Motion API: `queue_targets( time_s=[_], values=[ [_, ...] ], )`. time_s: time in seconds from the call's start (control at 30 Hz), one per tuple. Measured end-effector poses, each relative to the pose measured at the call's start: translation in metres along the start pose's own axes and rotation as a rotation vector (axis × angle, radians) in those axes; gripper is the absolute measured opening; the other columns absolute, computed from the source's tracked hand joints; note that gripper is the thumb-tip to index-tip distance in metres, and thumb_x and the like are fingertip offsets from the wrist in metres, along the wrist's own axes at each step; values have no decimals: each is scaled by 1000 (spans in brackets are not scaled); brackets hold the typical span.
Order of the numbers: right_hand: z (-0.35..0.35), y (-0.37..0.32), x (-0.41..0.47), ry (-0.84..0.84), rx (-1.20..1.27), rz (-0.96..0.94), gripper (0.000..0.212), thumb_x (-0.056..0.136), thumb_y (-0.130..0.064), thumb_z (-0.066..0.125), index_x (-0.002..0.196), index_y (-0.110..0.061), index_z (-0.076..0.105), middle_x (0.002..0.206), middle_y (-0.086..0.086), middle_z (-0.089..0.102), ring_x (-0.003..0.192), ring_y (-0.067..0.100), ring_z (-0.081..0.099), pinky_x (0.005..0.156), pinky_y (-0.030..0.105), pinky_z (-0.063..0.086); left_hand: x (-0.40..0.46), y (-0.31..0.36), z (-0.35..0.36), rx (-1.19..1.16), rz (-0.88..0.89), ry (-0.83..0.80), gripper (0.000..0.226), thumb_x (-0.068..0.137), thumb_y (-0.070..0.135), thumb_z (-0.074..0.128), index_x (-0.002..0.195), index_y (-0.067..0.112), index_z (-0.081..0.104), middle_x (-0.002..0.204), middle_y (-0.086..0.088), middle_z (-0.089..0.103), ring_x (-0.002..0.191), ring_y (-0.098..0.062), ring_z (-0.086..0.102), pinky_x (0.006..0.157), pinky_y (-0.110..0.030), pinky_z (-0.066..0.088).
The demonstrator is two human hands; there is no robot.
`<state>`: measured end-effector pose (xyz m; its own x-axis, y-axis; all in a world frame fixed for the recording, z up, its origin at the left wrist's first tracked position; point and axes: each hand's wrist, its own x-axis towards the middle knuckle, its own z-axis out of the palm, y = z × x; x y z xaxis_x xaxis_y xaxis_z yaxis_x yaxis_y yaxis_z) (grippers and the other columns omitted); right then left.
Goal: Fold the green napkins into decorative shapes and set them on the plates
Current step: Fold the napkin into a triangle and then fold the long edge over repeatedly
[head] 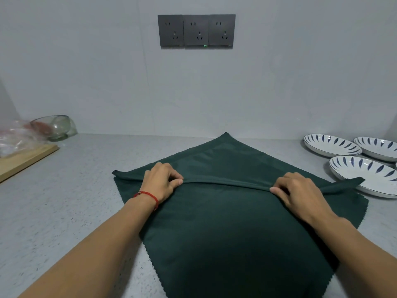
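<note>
A dark green napkin (225, 229) lies spread as a diamond on the grey counter, one corner pointing at the wall. A narrow pleat runs across its middle from left tip to right tip. My left hand (162, 181) pinches the pleat on its left part, thumb and fingers curled on the ridge. My right hand (298, 190) pinches the same pleat further right. Three white plates with blue leaf marks sit at the right: one nearest (369, 175), one behind it (330, 145) and one at the frame edge (378, 147). The napkin's right tip lies over the nearest plate's rim.
A wooden board (23, 160) lies at the left edge with crumpled clear plastic (15, 136) and a glass bowl (53, 125) behind it. The wall with three dark sockets (196, 31) stands close behind the napkin. The speckled counter (75, 211) runs left of the napkin.
</note>
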<state>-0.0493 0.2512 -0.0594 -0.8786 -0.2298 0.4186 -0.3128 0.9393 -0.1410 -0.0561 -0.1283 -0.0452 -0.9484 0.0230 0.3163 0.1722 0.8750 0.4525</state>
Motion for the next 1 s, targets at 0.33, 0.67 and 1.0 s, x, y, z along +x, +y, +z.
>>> queue_targets(
  time_s=[0.33,0.67,1.0],
  values=[
    [-1,-13,8,-2,-53,46,12,97,-32,60,89,-27,68,87,-8,55,88,24,54,75,38,43,21,12,4,276,-31,-32,14,90,15,63,85,28,64,86,12,65,103,-16,47,84,-36,26],
    [1,-15,8,-23,-20,123,19,102,-33,54,97,-23,70,95,-2,62,94,25,55,80,41,45,20,-2,9,183,90,2,11,85,22,76,77,29,76,81,15,59,97,-21,57,86,-44,49],
    [-13,-16,22,-115,-149,-10,11,99,-24,50,89,-24,54,84,-4,55,82,23,50,68,35,30,36,11,6,295,-38,-12,14,86,22,74,76,28,65,75,14,61,89,-10,45,83,-36,25]
  ],
)
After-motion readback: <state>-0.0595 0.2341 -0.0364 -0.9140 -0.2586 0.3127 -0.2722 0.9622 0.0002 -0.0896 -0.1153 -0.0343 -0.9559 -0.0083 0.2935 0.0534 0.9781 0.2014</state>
